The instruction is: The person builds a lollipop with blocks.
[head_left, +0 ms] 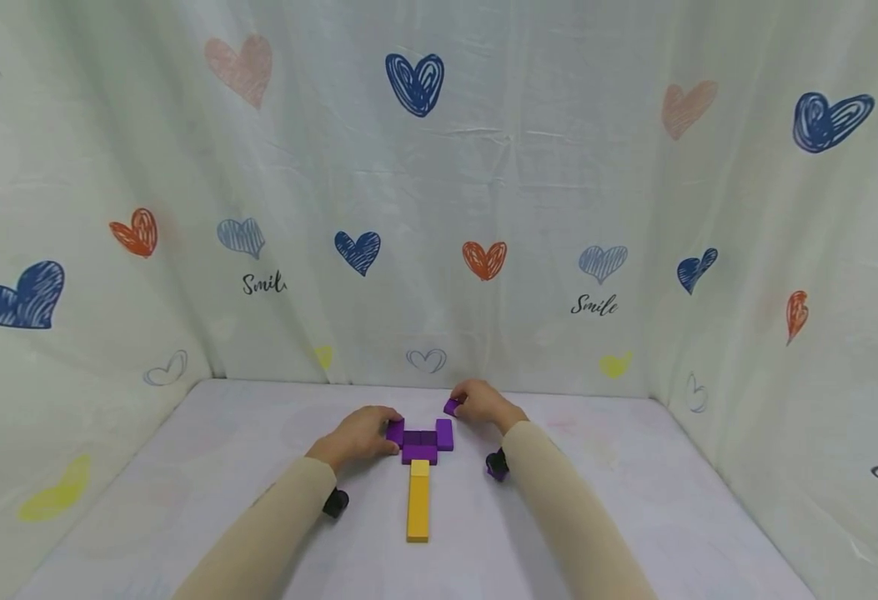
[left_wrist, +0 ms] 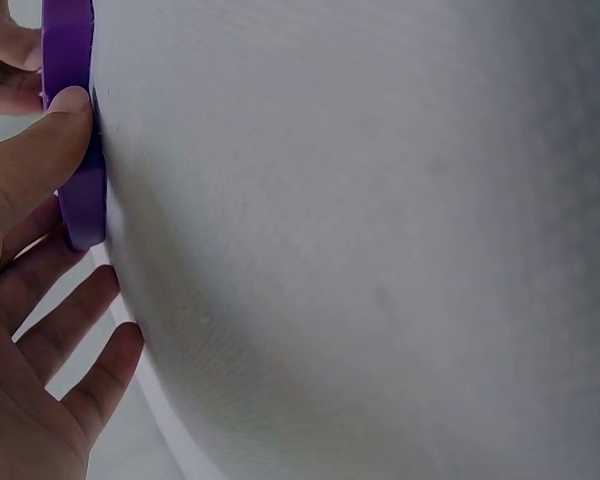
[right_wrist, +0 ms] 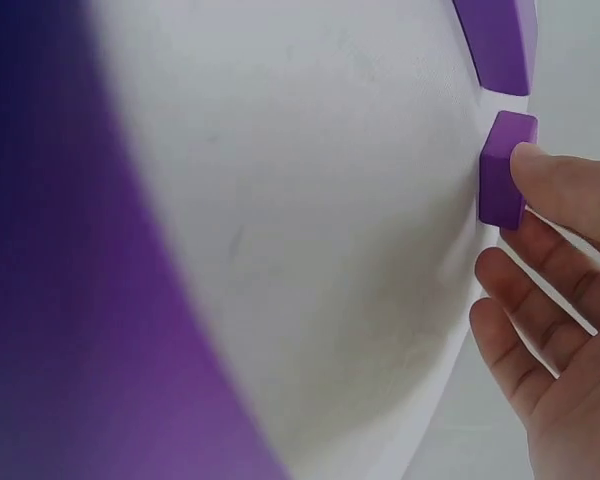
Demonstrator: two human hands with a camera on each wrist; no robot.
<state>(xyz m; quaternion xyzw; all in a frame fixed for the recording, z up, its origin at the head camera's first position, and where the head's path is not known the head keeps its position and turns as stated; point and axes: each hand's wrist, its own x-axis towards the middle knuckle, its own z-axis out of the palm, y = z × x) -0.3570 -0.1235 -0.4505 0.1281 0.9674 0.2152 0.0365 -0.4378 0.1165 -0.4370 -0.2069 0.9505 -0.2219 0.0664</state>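
Note:
My left hand (head_left: pixel 361 433) pinches a purple block (head_left: pixel 395 432) at the left side of a group of purple blocks. In the left wrist view, the thumb lies on that purple block (left_wrist: pixel 83 205), with fingers behind it. Farther back and to the right, my right hand (head_left: pixel 485 403) pinches a small purple block (head_left: pixel 451 407) between thumb and index finger; the right wrist view shows this small block (right_wrist: pixel 502 172) near the end of another purple block (right_wrist: pixel 502 50). Between the hands are a dark purple pair (head_left: pixel 419 437), a wide purple block (head_left: pixel 419 455) and an upright-lying right block (head_left: pixel 444 435).
A long yellow block (head_left: pixel 418 510) with a lighter yellow piece (head_left: pixel 419 468) at its far end runs toward me from the purple group. Another purple piece (head_left: pixel 496 473) lies partly hidden by the right wrist camera. A heart-printed curtain (head_left: pixel 423 183) stands behind the white table (head_left: pixel 273 417).

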